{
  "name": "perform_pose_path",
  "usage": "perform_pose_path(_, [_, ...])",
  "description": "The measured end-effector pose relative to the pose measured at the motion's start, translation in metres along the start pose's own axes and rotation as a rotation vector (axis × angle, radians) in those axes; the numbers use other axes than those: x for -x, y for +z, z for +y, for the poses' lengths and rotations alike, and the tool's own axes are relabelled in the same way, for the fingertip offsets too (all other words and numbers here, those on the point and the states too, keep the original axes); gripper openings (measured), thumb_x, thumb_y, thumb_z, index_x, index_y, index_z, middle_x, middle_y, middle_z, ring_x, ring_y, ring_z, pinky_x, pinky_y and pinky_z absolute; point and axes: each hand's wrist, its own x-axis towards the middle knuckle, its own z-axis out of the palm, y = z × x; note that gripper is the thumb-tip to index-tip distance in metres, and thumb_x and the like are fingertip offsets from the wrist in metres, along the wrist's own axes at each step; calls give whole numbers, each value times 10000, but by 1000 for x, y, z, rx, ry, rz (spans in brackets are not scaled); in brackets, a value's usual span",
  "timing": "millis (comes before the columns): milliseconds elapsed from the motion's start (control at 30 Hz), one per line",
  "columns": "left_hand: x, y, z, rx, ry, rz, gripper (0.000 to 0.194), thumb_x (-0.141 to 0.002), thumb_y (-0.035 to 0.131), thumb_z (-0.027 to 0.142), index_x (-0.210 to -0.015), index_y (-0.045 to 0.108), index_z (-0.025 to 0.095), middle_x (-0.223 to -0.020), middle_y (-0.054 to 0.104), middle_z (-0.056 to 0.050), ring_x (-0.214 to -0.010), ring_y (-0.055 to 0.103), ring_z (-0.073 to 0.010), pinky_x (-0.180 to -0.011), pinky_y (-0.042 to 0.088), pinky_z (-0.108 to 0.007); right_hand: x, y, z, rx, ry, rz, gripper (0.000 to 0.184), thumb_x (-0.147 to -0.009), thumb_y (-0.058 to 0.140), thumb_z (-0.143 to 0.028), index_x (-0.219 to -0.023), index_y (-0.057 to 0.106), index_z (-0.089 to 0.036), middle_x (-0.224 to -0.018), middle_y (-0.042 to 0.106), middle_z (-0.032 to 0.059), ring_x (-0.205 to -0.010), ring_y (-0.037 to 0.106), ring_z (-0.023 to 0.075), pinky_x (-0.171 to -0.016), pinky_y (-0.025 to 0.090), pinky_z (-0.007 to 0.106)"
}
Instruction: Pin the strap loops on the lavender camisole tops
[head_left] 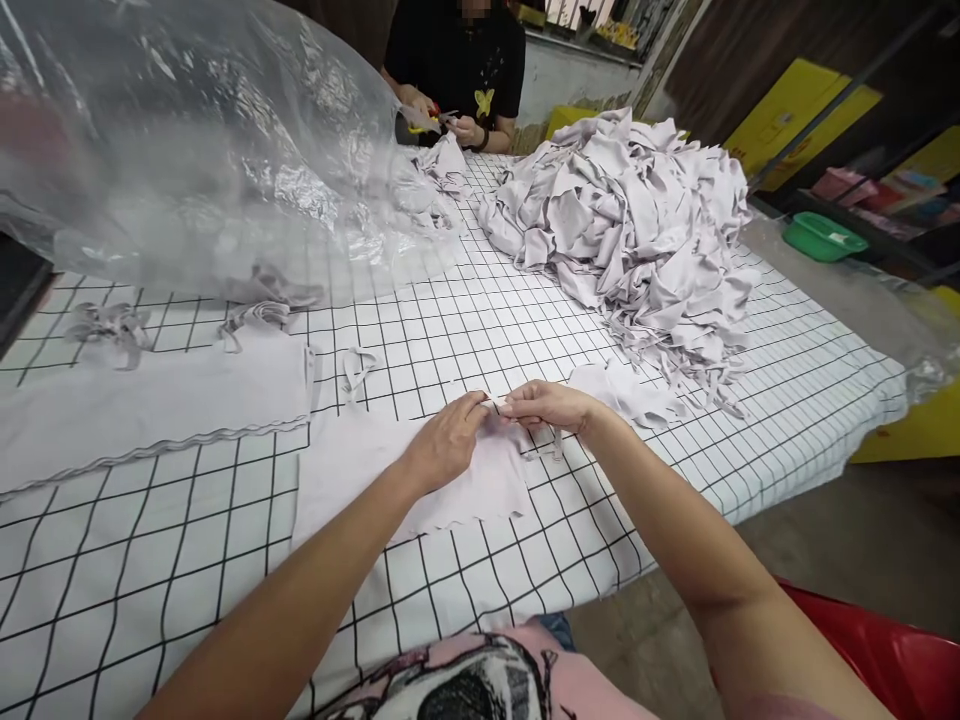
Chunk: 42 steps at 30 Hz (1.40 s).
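Note:
A pale grey-pink fabric piece (pixel 352 460) lies flat on the checked tablecloth (pixel 420 340) before me. My left hand (pixel 448 442) pinches its far edge near the upper right corner. Close beside it, fingertips almost meeting, my right hand (pixel 551 406) grips the same edge, where a small light bit shows between the fingers. A narrow strap hangs below the right hand. Just left of the fabric's top is a looped strap (pixel 361 368). To the right of my right hand, a loose fabric piece (pixel 615 390) lies crumpled.
A large heap of matching fabric pieces (pixel 622 210) covers the far right. Clear plastic sheeting (pixel 225 150) bulges over the far left, behind a stack of flat fabric (pixel 150 400). Across the table a person (pixel 457 70) holds scissors. A green basin (pixel 823 236) and red chair (pixel 877 640) are at right.

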Motion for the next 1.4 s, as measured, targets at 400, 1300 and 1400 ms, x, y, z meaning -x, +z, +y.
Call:
perform_pose_path(400, [3,6,-4,-46,-31,-18,505,-893,315,25,-1383,389,120,-1460,404,-157,-1384,365,-258,-1110,411,-460,83,16,4,117,-471,-196,183,-880,642,-289,-930,761,-160,-802,619,53,-739,542,128,-722,448,287])
perform_pose_path(1300, [1,7,-5,-65,-69,5,611,-942,351,136,-1520,157,175,-1588,185,-150,-1459,208,-284,-1122,365,-491,31,40,24,-144,-414,397,130,-810,712,-320,-805,734,-192,-897,694,31,-687,541,80,-658,444,244])
perform_pose_path(1400, [-1,4,-2,9,-123,5,654,-935,388,158,-1527,111,177,-1594,171,-143,-1468,178,-278,-1135,343,-493,25,42,23,-141,-432,407,122,-806,714,-319,-829,724,-200,-896,688,25,-733,554,94,-668,437,246])
